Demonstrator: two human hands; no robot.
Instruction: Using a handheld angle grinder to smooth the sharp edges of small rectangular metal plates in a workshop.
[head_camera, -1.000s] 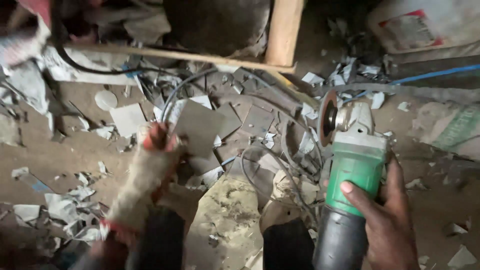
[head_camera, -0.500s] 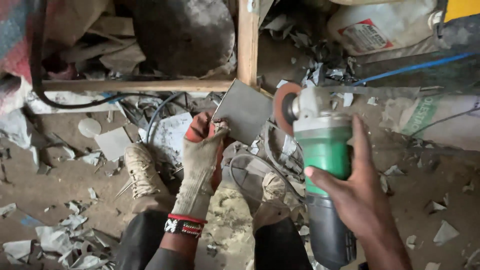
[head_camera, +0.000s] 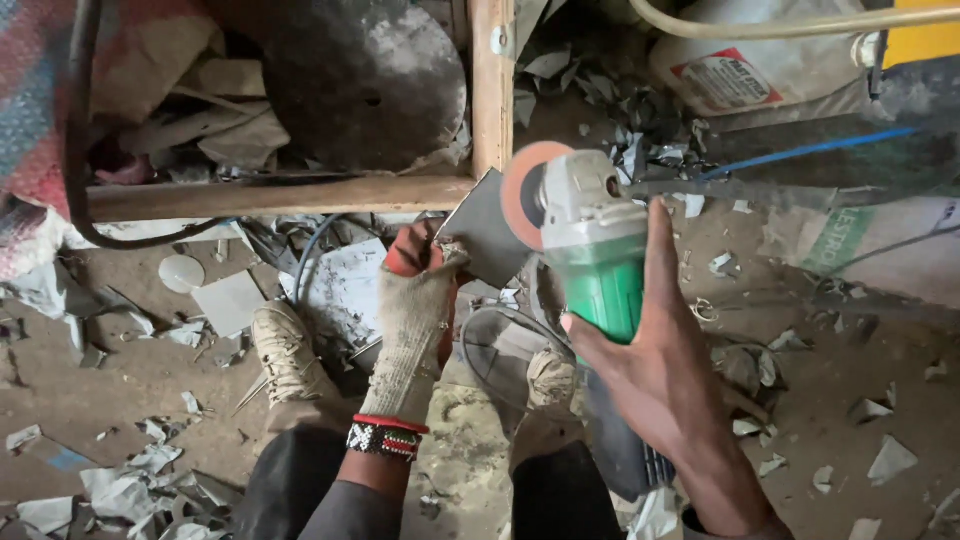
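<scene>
Flat grey sheet-metal offcut (head_camera: 487, 228) at frame centre is pinched in the gloved left hand (head_camera: 415, 315), edge presented to the orange disc. Green-bodied angle grinder (head_camera: 590, 255) is gripped by the bare right hand (head_camera: 650, 360), fingers clenched for control.

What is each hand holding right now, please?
Left hand: gloved, closed on a flat grey metal piece.
Right hand: bare, gripping the green angle grinder.

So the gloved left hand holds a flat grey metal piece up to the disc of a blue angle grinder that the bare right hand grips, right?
Not quite: the head view shows the angle grinder has a green body, not blue. The gloved left hand does hold the flat grey metal piece against its orange disc, and the bare right hand grips it.
</scene>
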